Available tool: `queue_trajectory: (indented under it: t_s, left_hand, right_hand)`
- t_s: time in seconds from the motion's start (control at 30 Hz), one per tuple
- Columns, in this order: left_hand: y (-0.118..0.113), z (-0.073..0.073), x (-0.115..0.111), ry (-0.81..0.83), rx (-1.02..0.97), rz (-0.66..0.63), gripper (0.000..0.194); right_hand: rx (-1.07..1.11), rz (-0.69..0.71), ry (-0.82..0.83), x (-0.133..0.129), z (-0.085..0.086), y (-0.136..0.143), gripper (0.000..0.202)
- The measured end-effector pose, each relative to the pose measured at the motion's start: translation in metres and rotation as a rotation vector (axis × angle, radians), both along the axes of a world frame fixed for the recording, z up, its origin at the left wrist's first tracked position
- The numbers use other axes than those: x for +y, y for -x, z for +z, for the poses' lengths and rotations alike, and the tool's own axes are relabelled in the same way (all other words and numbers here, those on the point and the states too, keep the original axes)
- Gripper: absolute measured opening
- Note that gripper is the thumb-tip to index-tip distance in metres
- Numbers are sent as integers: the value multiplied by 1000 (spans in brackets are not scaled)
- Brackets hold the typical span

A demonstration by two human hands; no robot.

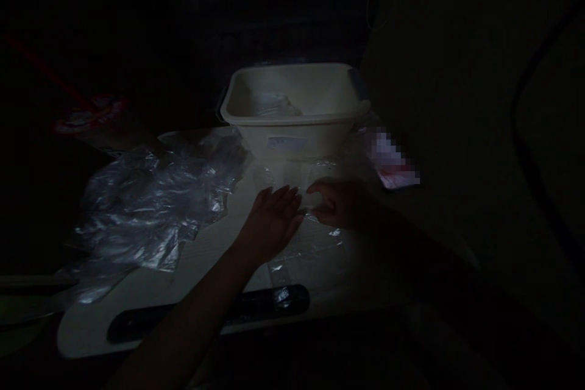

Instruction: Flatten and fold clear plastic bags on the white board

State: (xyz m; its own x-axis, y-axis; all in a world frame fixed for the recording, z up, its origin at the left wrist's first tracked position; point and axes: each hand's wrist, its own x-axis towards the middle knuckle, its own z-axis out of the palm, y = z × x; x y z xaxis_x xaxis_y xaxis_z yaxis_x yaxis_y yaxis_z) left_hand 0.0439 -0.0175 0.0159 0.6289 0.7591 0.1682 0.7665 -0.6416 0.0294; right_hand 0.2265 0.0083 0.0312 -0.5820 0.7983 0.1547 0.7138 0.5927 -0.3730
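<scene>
My left hand [272, 222] lies flat, palm down, on clear plastic film [315, 250] spread over a pale board [205, 256]. Its fingers are stretched out and point away from me. Just to its right, my right hand [338, 204] has its thumb and forefinger apart, with a gap between them above the film. Nothing shows between those two fingertips. Beyond both hands stands a cream tub [292, 134] with some clear plastic [274, 105] inside it. The scene is very dark, and the film's edges are hard to make out.
A heap of crinkled clear plastic bags [150, 207] covers the board's left side. Behind it stands a cup [91, 122] with a red straw. A phone-like object [395, 161], partly blurred, lies right of the tub. A dark slot [141, 321] runs along the board's near edge.
</scene>
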Motion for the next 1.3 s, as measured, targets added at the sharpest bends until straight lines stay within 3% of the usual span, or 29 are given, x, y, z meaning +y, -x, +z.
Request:
queue_trajectory:
  t_s: [0.4, 1.13, 1.3]
  left_hand:
    - [-1, 0, 0, 4, -15, 17, 38]
    - [-1, 0, -1, 6, -35, 4, 37]
    - [0, 0, -1, 12, -20, 8, 38]
  right_hand:
    - [-140, 29, -108, 0, -4, 3, 35]
    - [-167, 1, 1, -6, 7, -2, 35]
    - [-89, -59, 92, -2, 10, -6, 22]
